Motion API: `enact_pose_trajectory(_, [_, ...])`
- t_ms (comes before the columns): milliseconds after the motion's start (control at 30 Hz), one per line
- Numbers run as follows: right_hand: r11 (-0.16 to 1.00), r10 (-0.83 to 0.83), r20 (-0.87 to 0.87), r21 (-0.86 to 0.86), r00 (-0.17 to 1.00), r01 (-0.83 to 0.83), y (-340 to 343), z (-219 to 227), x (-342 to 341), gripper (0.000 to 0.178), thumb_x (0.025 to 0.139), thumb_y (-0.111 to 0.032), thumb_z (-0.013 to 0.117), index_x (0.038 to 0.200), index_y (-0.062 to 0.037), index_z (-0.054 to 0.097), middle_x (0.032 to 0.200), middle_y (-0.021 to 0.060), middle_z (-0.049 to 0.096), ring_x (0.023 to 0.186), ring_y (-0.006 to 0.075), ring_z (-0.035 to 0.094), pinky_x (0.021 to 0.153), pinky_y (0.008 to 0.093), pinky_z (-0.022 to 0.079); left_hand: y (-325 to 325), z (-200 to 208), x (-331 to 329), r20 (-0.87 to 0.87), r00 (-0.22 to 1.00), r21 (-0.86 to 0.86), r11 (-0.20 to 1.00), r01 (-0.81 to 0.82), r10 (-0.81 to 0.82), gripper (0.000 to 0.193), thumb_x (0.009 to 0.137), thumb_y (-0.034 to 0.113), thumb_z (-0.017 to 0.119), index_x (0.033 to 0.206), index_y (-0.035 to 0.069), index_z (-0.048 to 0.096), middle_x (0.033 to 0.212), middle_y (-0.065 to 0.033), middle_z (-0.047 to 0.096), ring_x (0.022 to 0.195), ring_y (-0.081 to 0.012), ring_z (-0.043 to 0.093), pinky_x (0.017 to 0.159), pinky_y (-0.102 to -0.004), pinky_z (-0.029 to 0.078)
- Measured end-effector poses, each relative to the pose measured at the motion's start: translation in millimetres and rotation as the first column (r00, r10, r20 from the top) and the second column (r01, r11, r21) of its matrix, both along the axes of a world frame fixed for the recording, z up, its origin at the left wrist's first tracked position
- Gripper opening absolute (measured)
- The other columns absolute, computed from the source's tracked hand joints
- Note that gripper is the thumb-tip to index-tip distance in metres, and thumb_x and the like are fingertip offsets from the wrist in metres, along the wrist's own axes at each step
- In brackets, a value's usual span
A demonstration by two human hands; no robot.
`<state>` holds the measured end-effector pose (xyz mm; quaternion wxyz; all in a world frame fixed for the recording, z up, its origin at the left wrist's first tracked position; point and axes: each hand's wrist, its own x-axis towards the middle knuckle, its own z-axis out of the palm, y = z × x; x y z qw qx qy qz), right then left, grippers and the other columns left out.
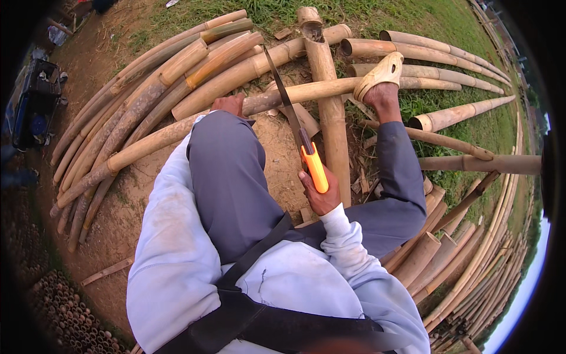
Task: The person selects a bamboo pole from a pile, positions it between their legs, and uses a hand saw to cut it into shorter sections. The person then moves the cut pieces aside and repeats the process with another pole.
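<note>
My right hand is closed round the orange handle of a handsaw. Its long dark blade points up and to the left, crossing over a bamboo pole. Whether the teeth touch the pole I cannot tell. Beside my left knee, my left hand grips this same pole, its fingers partly hidden. Farther right, my foot in a cream clog presses on the pole's end. Beneath the pole stretches a thick bamboo support with a notched far end.
Several long bamboo poles lie in a bundle on the left. More cut poles rest on grass at the right. Stacked bamboo fills the lower right. A dark crate stands at the far left, and small offcuts litter the dirt.
</note>
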<state>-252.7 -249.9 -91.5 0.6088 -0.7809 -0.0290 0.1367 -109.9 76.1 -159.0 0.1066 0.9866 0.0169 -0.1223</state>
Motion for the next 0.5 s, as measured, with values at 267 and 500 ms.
enact_pose_trajectory(267, [0.995,-0.030,-0.187,-0.099,0.982,0.012,-30.3,64.6,-42.3,0.018,0.094,-0.010,0.074,0.102,0.0041,0.068,0.073,0.0058,0.062,0.067,0.0110,0.055,0.065,0.0290,0.048,-9.1,-1.5,-1.6,0.019,0.999,0.084,0.996,-0.037,0.035,0.057,0.079,0.037,0.082,0.119,0.003,0.061,0.109,-0.0227,0.073,0.107,-0.0400,0.071,0.096,-0.0484,0.054])
enact_pose_trajectory(500, [0.999,0.046,-0.042,-0.028,0.998,-0.047,-0.2,-5.2,14.9,0.031,0.096,-0.019,0.075,0.081,0.0022,0.059,0.065,0.0038,0.053,0.060,0.0113,0.042,0.055,0.0327,0.041,-6.3,11.9,3.9,-0.099,0.995,0.089,0.996,-0.008,0.017,0.055,0.078,0.038,0.084,0.115,0.004,0.063,0.103,-0.0209,0.075,0.105,-0.0395,0.071,0.095,-0.0479,0.055])
